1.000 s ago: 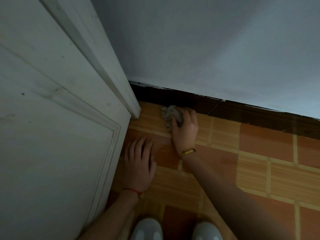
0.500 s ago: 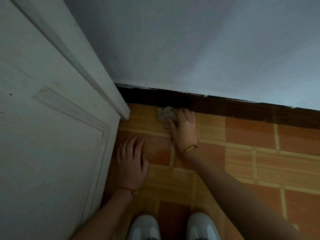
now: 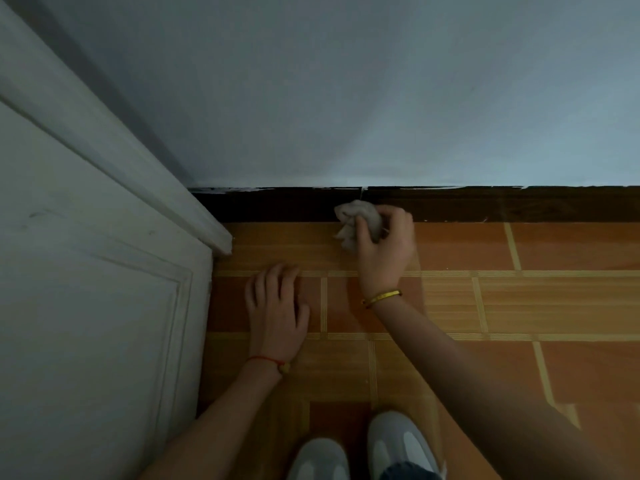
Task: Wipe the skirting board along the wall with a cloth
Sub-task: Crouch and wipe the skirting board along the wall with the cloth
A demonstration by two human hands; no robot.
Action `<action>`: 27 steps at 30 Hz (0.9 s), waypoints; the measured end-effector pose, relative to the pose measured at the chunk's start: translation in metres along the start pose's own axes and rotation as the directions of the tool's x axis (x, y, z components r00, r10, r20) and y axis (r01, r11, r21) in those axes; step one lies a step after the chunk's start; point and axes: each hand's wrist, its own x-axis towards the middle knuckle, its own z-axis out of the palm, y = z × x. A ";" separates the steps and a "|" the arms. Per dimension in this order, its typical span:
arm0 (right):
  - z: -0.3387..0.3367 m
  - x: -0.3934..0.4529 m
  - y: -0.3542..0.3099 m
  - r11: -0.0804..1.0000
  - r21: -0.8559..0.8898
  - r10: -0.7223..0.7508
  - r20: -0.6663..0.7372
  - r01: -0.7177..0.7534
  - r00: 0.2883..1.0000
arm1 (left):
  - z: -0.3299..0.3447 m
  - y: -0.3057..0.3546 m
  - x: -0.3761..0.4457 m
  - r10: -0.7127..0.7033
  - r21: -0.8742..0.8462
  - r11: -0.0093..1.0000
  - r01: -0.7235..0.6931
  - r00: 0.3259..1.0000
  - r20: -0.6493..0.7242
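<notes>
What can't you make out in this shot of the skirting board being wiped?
- Head view: whether the cloth presses the skirting board; the right hand covers the contact.
- Head view: dust or dirt on the skirting board; too dark to tell.
- Head view: the board's run to the right, cut off by the frame edge; to the left, the door hides it.
- Head view: the left hand palm; its back faces the camera.

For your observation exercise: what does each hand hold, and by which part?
The right hand grips a bunched cloth around its middle, against the skirting board. The left hand holds nothing, flat on the floor.
</notes>
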 end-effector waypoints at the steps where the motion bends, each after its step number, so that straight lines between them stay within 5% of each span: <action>1: 0.003 -0.001 -0.008 0.999 0.035 0.014 -0.007 -0.014 1.000 | 0.003 0.002 0.003 0.013 0.013 1.000 -0.013 1.000 0.017; 9: -0.023 0.019 0.008 0.979 0.123 0.184 -0.206 -0.161 0.961 | 0.018 0.004 0.010 0.015 0.058 0.998 -0.019 0.998 0.066; 20: 0.010 0.006 -0.017 0.987 0.130 0.103 -0.099 -0.090 0.990 | 0.017 0.002 0.008 0.048 0.055 0.997 -0.050 0.998 0.042; 27: -0.016 0.021 0.013 0.983 0.105 0.171 -0.242 -0.149 0.955 | 0.016 0.001 0.008 0.045 0.026 0.999 -0.046 0.998 0.037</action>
